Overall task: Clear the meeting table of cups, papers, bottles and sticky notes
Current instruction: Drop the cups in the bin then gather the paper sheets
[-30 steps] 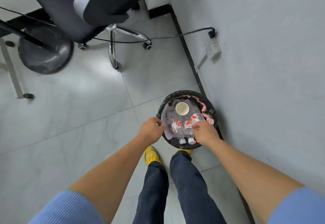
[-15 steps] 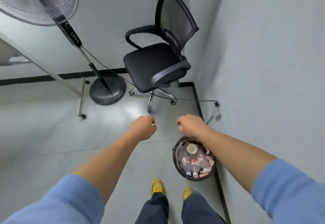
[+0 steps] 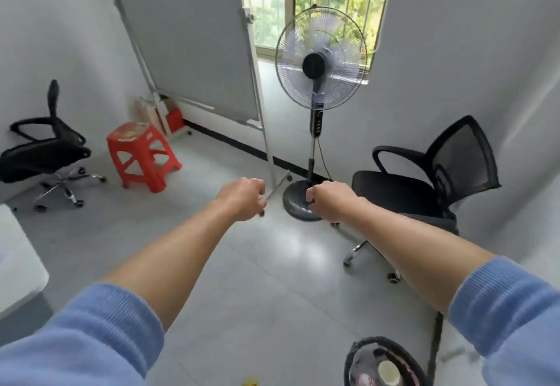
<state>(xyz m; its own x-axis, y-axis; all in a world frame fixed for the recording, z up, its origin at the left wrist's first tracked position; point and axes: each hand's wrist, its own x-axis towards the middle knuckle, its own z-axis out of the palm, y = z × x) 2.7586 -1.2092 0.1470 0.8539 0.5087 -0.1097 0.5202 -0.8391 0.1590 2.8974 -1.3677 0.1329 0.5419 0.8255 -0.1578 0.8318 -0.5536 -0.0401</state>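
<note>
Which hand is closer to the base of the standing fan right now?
The right hand. In the picture it overlaps the upper right edge of the fan base, while the left hand sits apart to the base's left. Both hands are curled.

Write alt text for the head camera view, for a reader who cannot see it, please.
Both hands, left hand and right hand, are loosely curled and empty above a grey floor. A bin with a paper cup sits bottom right; a standing fan and an office chair stand ahead.
</note>
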